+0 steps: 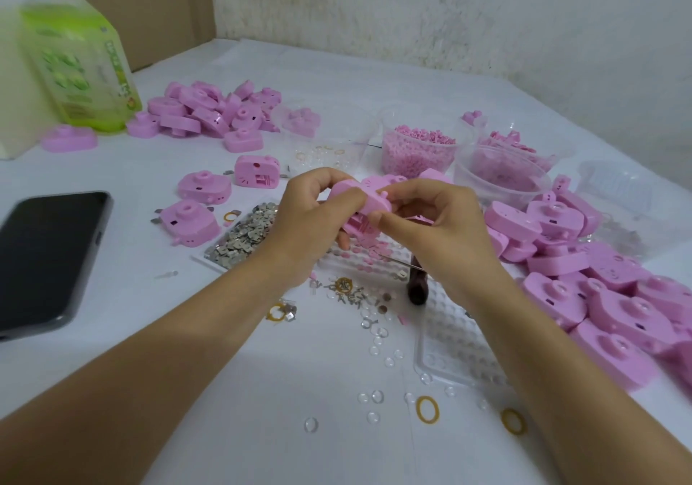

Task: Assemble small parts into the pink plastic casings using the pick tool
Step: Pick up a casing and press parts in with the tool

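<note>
Mid-table, held just above the white table (pixel 262 391): one pink casing (pixel 361 198). Pinched at its left end by left hand (pixel 312 218), fingers curled over the top. Pinched at its right end by right hand (pixel 430 218), thumb and forefinger closed on it.

Below right wrist, partly hidden: pick tool (pixel 416 286), dark handle, thin metal shaft over a blister tray (pixel 348 259). Gripped or lying free, cannot tell.

Beside left wrist: tray of metal clips (pixel 243 233). Behind hands: tub of pink pellets (pixel 419 147). Far left: casing pile (pixel 213 110), green bottle (pixel 75 65), phone (pixel 48 256). Right: larger casing heap (pixel 599 282). Near forearms: loose clear lenses (pixel 374 338), yellow rubber bands (pixel 427 409).
</note>
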